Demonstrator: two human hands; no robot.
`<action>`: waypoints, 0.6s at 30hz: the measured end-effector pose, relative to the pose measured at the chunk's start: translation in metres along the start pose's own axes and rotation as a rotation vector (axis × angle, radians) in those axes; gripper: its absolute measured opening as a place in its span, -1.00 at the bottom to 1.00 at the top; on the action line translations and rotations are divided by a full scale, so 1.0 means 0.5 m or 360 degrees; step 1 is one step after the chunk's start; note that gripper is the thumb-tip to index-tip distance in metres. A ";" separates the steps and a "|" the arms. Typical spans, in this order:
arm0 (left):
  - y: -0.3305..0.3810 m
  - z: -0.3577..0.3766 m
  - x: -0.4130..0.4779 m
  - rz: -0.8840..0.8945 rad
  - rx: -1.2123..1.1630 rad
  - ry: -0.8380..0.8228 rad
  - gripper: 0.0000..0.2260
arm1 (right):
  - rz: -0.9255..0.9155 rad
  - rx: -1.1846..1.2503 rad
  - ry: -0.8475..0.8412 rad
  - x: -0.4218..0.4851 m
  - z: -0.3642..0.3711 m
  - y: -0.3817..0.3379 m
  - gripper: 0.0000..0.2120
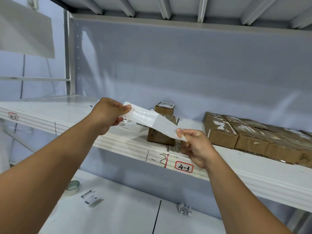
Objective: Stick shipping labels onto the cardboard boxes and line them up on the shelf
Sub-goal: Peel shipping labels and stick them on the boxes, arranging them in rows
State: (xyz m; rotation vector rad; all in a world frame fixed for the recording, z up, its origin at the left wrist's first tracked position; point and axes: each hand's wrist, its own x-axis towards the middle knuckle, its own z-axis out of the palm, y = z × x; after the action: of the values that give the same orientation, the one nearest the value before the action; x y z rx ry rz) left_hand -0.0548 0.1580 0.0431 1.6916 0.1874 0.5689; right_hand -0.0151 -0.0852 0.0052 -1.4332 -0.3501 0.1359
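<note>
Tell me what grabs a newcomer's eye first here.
A white label sheet stretches across the middle, pinched at its ends by the left hand and the right hand. Behind it stand a small labelled box and a larger box; a row of cardboard boxes lines the shelf at right.

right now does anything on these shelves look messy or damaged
Yes. The row of boxes on the right has torn white scraps on top, like ripped-off old labels. On the lower shelf a crumpled paper wad lies loose and a printed label lies askew beside a tape roll.
</note>
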 end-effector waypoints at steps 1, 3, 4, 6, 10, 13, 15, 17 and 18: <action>-0.002 -0.003 0.003 -0.0007 -0.0011 0.0004 -0.83 | 0.0009 0.0015 0.0001 0.001 0.000 0.000 -0.83; -0.008 -0.006 0.009 -0.0033 -0.0035 0.0010 -0.82 | 0.0024 0.0041 0.0004 0.002 -0.001 0.000 -0.84; -0.010 -0.008 0.012 -0.0045 -0.0048 0.0011 -0.82 | 0.0028 0.0048 0.0003 0.003 -0.003 0.000 -0.85; -0.012 -0.011 0.017 -0.0059 -0.0071 -0.0001 -0.83 | 0.0032 0.0068 0.0001 0.003 -0.005 0.001 -0.85; -0.009 -0.021 0.023 -0.0067 -0.0075 -0.0020 -0.83 | 0.0034 0.0193 -0.0004 0.004 -0.009 0.001 -0.79; -0.005 -0.029 0.029 -0.0068 -0.0085 -0.0028 -0.84 | 0.0036 0.0233 -0.0011 0.004 -0.012 0.001 -0.80; -0.007 -0.029 0.031 -0.0092 -0.0114 -0.0036 -0.85 | 0.0035 0.0264 0.0007 0.004 -0.014 0.002 -0.79; -0.014 -0.026 0.034 -0.0144 -0.0154 -0.0041 -0.87 | 0.0029 0.0317 0.0038 0.002 -0.016 0.002 -0.71; -0.017 -0.024 0.035 -0.0176 -0.0171 -0.0037 -0.88 | 0.0029 0.0340 0.0059 0.001 -0.016 0.001 -0.67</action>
State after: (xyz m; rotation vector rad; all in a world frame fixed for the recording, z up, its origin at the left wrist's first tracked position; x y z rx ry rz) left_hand -0.0437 0.1779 0.0406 1.5725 0.2285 0.4685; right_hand -0.0122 -0.0924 0.0040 -1.2265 -0.2835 0.1565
